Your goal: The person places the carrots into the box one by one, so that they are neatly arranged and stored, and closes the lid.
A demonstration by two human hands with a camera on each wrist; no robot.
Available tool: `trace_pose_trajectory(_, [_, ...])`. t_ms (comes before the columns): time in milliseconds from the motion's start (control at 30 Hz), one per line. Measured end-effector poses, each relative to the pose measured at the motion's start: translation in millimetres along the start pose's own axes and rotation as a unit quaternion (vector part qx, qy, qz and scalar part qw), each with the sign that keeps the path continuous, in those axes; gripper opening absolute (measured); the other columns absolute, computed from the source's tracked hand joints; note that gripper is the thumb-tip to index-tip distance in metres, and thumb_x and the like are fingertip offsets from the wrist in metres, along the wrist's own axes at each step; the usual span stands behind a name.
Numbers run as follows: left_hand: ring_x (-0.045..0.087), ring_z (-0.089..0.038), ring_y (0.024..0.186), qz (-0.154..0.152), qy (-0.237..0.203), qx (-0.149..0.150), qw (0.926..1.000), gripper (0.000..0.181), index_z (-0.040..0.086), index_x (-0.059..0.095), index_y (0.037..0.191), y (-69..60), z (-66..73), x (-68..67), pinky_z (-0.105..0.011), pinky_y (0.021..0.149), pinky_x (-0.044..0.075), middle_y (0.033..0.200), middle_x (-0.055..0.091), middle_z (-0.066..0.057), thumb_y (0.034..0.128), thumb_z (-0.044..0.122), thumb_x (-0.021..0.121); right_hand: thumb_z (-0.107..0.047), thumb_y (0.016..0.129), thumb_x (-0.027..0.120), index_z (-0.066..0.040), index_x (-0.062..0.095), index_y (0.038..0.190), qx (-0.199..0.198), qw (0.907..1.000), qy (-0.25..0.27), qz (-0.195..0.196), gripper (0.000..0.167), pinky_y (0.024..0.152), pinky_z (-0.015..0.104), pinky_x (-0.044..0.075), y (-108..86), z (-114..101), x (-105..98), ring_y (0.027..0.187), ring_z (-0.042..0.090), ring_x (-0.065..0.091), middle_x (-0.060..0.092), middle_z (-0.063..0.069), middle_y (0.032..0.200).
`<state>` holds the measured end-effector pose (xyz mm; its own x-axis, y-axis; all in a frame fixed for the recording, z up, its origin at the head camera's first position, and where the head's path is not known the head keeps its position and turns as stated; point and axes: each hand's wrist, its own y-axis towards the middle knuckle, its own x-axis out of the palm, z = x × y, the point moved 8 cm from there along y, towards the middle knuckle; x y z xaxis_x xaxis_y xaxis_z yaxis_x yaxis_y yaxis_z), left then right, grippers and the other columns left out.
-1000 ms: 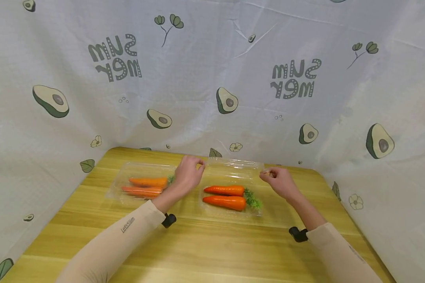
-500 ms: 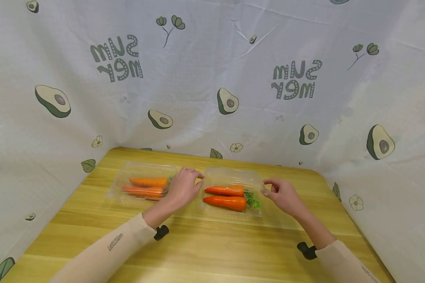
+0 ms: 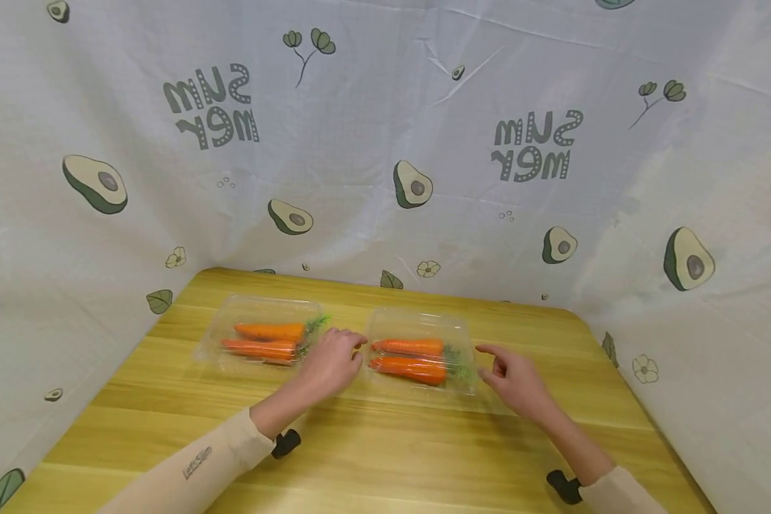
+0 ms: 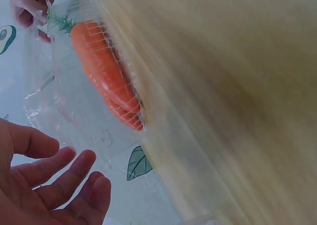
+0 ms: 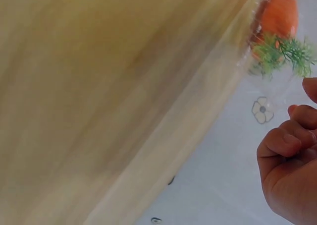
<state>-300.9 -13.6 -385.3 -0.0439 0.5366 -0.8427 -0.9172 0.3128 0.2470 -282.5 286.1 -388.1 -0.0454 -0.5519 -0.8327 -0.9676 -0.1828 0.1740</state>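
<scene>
A clear plastic clamshell box [image 3: 417,321] lies on the table, its lid lowered over two orange carrots [image 3: 411,368] with green tops [image 5: 282,51]. At its left side is my left hand [image 3: 330,360], fingers loosely bent and holding nothing; in the left wrist view the fingertips [image 4: 89,158] hang near the plastic. My right hand [image 3: 517,378] is by the box's right side, index finger and thumb parted, the other fingers curled in the right wrist view. Whether either hand touches the plastic cannot be told.
To the left, a second clear box [image 3: 244,307] holds similar carrots [image 3: 270,332], close behind my left hand. The wooden table [image 3: 398,457] meets a printed cloth [image 3: 360,143] at the back and sides.
The lid of the right-hand box has come down from standing raised at the back to lying over the carrots. Both hands have moved nearer to me, and their pinch on it has loosened.
</scene>
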Motion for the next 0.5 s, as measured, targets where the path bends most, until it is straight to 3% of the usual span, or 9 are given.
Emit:
trace_pose_trajectory(167, [0.064,-0.028,0.111,-0.001,-0.031,-0.011,0.9995,0.028,0.009,0.073,0.121,-4.9,-3.1,3.2,-0.045,0.087,0.054,0.117,0.073,-0.008,0.0992,0.022,0.061,-0.01,0.102,0.058,-0.003,0.063,0.134,0.032,0.9988,0.037,0.002,0.034,0.048,0.026,0.034,-7.3,5.6,1.8,0.047,0.009,0.03,0.042,0.0,0.058])
trace_pose_trajectory(233, [0.065,-0.026,0.104,-0.004,-0.042,-0.017,0.999,0.03,0.009,0.072,0.122,-5.5,-4.0,4.4,-0.042,0.081,0.054,0.112,0.073,-0.006,0.0981,0.025,0.063,-0.018,0.104,0.056,-0.004,0.066,0.131,0.05,0.9974,0.052,0.003,0.031,0.052,0.029,0.041,-9.9,9.0,2.2,0.049,0.015,0.041,0.052,0.004,0.064])
trace_pose_trajectory(300, [0.065,-0.023,0.096,-0.01,-0.054,-0.031,0.998,0.031,0.008,0.07,0.123,-6.0,-5.8,5.8,-0.039,0.075,0.054,0.107,0.072,-0.005,0.0965,0.024,0.065,-0.029,0.105,0.055,-0.004,0.067,0.129,0.07,0.995,0.072,-0.007,0.037,0.064,0.035,0.052,-12.8,12.5,4.2,0.066,0.023,0.06,0.067,0.012,0.082])
trace_pose_trajectory(367, [0.064,-0.021,0.089,-0.022,-0.074,-0.051,0.9957,0.032,0.008,0.067,0.123,-6.1,-8.2,8.5,-0.036,0.07,0.053,0.104,0.07,-0.005,0.0959,0.024,0.067,-0.039,0.104,0.056,-0.003,0.067,0.129,0.089,0.9917,0.089,-0.025,0.045,0.078,0.042,0.056,-15.6,15.0,7.2,0.09,0.029,0.067,0.072,0.016,0.108])
trace_pose_trajectory(400, [0.063,-0.02,0.085,-0.029,-0.089,-0.062,0.9937,0.033,0.007,0.065,0.124,-6.4,-9.5,10.2,-0.035,0.067,0.052,0.102,0.069,-0.005,0.0956,0.024,0.067,-0.041,0.103,0.057,-0.001,0.066,0.131,0.104,0.9885,0.103,-0.039,0.05,0.08,0.045,0.056,-16.8,16.3,9.6,0.097,0.032,0.067,0.07,0.017,0.113])
trace_pose_trajectory(433, [0.062,-0.019,0.082,-0.036,-0.102,-0.073,0.9914,0.034,0.006,0.063,0.124,-6.7,-10.8,11.9,-0.033,0.066,0.051,0.102,0.068,-0.006,0.0955,0.023,0.067,-0.043,0.102,0.058,-0.001,0.065,0.132,0.12,0.9846,0.116,-0.053,0.052,0.078,0.044,0.056,-17.9,17.9,12.0,0.093,0.029,0.067,0.072,0.014,0.107])
trace_pose_trajectory(500, [0.061,-0.018,0.077,-0.051,-0.132,-0.094,0.9855,0.035,0.004,0.06,0.125,-7.9,-13.3,15.8,-0.032,0.064,0.05,0.1,0.067,-0.007,0.0957,0.023,0.067,-0.041,0.1,0.061,0.0,0.065,0.132,0.153,0.9745,0.143,-0.081,0.052,0.062,0.037,0.052,-19.7,20.6,17.0,0.066,0.02,0.059,0.066,0.007,0.079])
